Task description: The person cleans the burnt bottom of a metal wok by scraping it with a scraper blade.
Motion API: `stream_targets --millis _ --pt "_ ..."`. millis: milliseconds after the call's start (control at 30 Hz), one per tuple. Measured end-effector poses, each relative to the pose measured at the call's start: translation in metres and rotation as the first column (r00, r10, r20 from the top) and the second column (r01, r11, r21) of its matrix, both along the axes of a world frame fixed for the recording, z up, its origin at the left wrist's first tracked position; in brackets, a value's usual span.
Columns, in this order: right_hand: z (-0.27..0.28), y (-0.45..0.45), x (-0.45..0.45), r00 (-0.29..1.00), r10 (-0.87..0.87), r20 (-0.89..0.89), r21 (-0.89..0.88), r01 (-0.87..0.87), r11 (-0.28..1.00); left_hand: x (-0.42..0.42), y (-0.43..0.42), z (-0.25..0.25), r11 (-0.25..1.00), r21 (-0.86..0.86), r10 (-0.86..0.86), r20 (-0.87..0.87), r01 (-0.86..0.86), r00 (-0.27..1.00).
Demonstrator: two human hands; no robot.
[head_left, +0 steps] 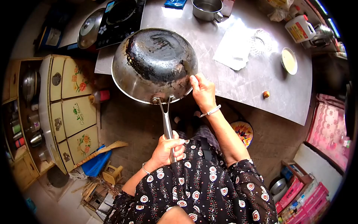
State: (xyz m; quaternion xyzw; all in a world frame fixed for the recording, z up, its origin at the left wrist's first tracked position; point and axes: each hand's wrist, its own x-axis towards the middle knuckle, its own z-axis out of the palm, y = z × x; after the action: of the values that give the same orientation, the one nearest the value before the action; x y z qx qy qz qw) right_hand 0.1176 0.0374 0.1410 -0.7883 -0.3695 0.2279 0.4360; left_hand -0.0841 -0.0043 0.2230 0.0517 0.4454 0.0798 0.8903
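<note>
A metal frying pan (160, 56) is held bottom side up over the near edge of the grey table, its underside stained black and brown. My left hand (169, 149) is closed round its silver handle, close to my body. At the pan's right rim, my right hand (202, 89) is closed, with the thumb against the metal and the other fingers partly hidden. The pan's inside faces away from view. A small brown round thing (266, 95) lies on the table to the right of my right hand.
A black induction cooktop (121, 18) and a lid (90, 28) are at the back left. Further right are a steel pot (207, 9), white paper (233, 46), a clear glass dish (261, 42), a bowl (288, 61) and a white bottle (300, 29). A cabinet (76, 82) stands left.
</note>
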Motion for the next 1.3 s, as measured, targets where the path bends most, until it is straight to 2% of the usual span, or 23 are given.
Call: stream_targets --millis 100,133,233,367,467,500,567,600,633,733,900,933,1033,1167,1200,1233,1300 --pt "-0.002 0.005 0.001 0.999 -0.034 -0.007 0.063 0.034 0.997 0.0 0.0 0.0 1.0 -0.002 0.001 -0.001 -0.001 1.0" --pt "0.006 0.003 -0.001 0.999 0.004 0.033 0.032 -0.005 0.999 0.0 0.0 -0.001 1.0 -0.003 0.002 -0.002 -0.002 1.0" --pt "0.01 -0.001 -0.014 0.999 0.02 -0.025 0.05 -0.019 0.999 0.0 -0.001 -0.001 1.0 -0.004 0.006 0.004 -0.006 1.0" --pt "0.002 0.006 0.002 1.0 -0.013 0.003 0.012 0.013 1.0 -0.001 -0.002 0.002 1.0 -0.001 0.007 -0.007 -0.007 1.0" --pt "0.01 -0.001 -0.02 0.997 0.032 0.063 0.101 -0.038 0.994 0.002 -0.001 0.0 1.0 -0.002 0.007 -0.013 -0.007 1.0" --pt "0.012 -0.003 -0.028 1.0 0.014 0.011 0.056 -0.015 0.998 0.003 -0.001 0.002 1.0 0.002 0.006 -0.015 -0.006 1.0" --pt "0.013 -0.002 -0.024 0.997 0.026 0.074 0.072 -0.031 0.997 0.002 -0.001 0.003 1.0 0.007 0.008 -0.015 -0.008 1.0" --pt "0.014 -0.001 -0.018 0.996 0.029 0.087 0.003 -0.03 1.0 0.001 -0.001 0.002 1.0 0.004 0.009 -0.008 -0.009 1.0" --pt "0.008 0.001 -0.011 0.996 -0.012 0.088 0.026 0.01 1.0 0.001 -0.002 0.001 1.0 0.002 0.013 0.003 -0.013 1.0" --pt "0.015 -0.002 -0.024 0.996 0.015 0.085 0.061 -0.02 0.998 0.0 -0.002 -0.002 1.0 -0.01 0.008 -0.006 -0.008 1.0" --pt "0.02 0.001 -0.02 0.992 -0.013 0.128 0.046 0.007 0.999 0.001 -0.002 0.0 1.0 -0.004 0.012 0.0 -0.012 1.0" --pt "0.017 0.004 -0.013 0.993 -0.033 0.111 -0.008 0.034 0.999 0.002 -0.002 0.001 1.0 -0.005 0.018 0.009 -0.018 1.0" --pt "0.026 -0.004 -0.035 0.99 0.003 0.138 0.061 -0.012 0.998 0.001 -0.003 -0.001 1.0 -0.002 0.003 -0.01 -0.003 1.0" --pt "0.021 -0.002 -0.031 0.995 0.022 0.1 0.025 -0.024 0.999 0.001 -0.003 0.0 1.0 -0.022 0.02 -0.013 -0.021 1.0" --pt "0.019 0.0 -0.026 0.996 -0.033 0.082 0.055 0.028 0.998 0.001 -0.003 -0.001 1.0 -0.023 0.02 -0.011 -0.02 1.0" --pt "0.019 0.001 -0.02 0.997 -0.043 0.06 -0.017 0.044 0.999 0.001 -0.003 -0.002 1.0 -0.023 0.022 -0.008 -0.022 1.0" --pt "0.026 -0.001 -0.035 0.994 0.012 0.113 0.024 -0.015 1.0 0.0 -0.002 -0.003 1.0 -0.008 0.014 -0.004 -0.014 1.0"
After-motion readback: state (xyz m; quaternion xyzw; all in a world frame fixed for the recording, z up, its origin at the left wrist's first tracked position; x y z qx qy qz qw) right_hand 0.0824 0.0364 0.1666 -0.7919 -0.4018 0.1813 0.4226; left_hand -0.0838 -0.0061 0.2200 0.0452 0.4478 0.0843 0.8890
